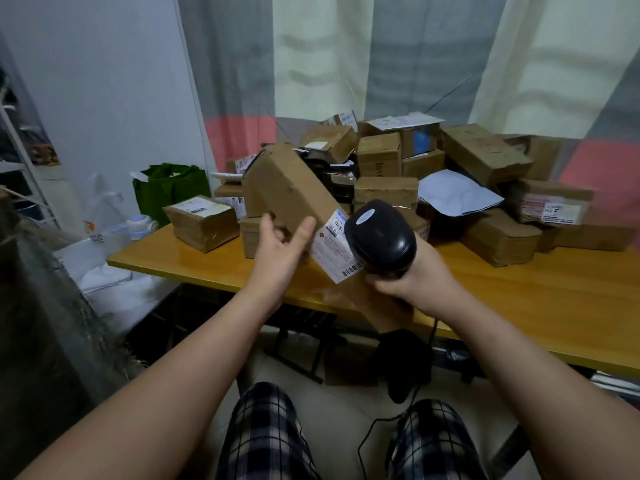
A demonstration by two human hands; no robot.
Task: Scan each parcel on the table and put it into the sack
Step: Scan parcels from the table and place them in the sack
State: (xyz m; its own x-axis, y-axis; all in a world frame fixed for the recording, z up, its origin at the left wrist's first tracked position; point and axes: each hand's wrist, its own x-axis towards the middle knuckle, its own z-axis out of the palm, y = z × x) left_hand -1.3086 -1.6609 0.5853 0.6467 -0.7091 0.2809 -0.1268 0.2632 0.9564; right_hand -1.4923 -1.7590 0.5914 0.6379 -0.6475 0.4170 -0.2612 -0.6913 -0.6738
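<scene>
L hand (280, 244) is gripping a long brown parcel (291, 188), thumb on one face & fingers curling round the other. It's holding the parcel tilted above the front of the wooden table (519, 289), far end raised toward the pile, near end dipping past the table's front edge. A white shipping label (334, 247) w/ barcodes is facing up-right on the parcel. R hand (412, 275) is wrapping tightly round the handle of a black barcode scanner (381, 233), whose head is sitting right beside the label; can't tell if it's touching. The scanner's black cable (367, 441) is trailing down to the floor betw. the person's knees in plaid shorts (263, 438). Behind the hands a heap of cardboard parcels (381, 157) is covering the back of the table, w/ a white poly mailer (453, 192) lying among them & one small labelled box (201, 221) sitting apart at the L end. A green bag (169, 188) is standing beyond the table's L end. Coarse frayed fabric (52, 306) is filling the L edge; can't tell whether that's the sack.
</scene>
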